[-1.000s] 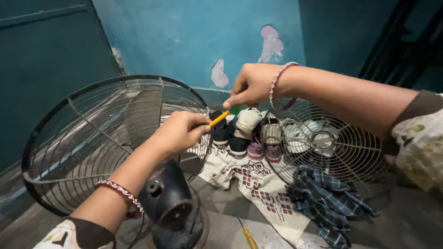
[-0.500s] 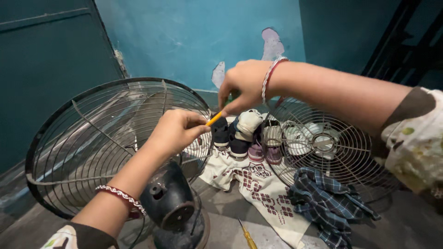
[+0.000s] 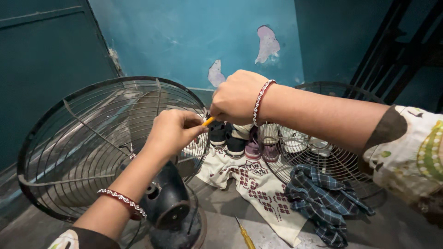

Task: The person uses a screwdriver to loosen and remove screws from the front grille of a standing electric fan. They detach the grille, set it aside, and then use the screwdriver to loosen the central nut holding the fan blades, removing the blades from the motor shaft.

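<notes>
Working at the right rim of the rear fan guard (image 3: 87, 147), still mounted around the black motor housing (image 3: 168, 203). Left hand (image 3: 173, 133) clenched, pinching the rim and touching the yellow tool tip (image 3: 208, 121). Right hand (image 3: 237, 97) fisted around that tool, handle hidden in the grip. Probably loosening or fastening a rim clip or screw; fastener itself not visible. Next move likely needs steady counter-hold on the rim and controlled twist. Spare yellow screwdriver (image 3: 245, 236) on the floor, patterned cloth (image 3: 258, 189), shoes (image 3: 237, 138), detached front guard (image 3: 332, 152) further right.
</notes>
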